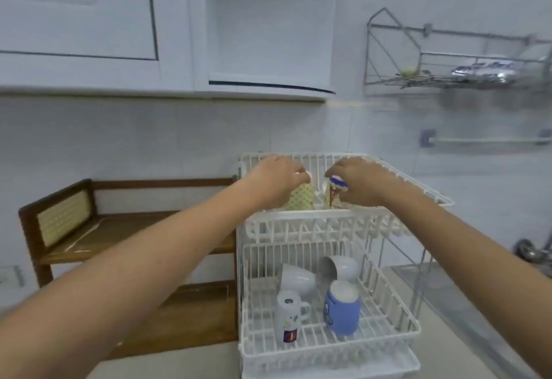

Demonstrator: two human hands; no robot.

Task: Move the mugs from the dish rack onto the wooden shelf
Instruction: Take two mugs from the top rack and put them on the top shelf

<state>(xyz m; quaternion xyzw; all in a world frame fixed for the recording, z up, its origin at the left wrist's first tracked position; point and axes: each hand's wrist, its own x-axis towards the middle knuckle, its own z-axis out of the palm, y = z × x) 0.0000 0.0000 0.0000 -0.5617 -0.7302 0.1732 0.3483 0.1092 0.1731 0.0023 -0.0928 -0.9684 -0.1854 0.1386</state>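
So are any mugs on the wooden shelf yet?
No, the shelf boards look bare; four mugs sit in the rack's lower tier.

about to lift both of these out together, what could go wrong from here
1. Both hands grip at once: left hand on the dotted mug, right hand on the blue-striped mug. They sit close together and could knock on lifting.
2. Either mug could catch the dish rack's upper rim.
3. A dropped mug might land on the blue mug below.

A home kitchen: tiled wall, cabinets, dish rack
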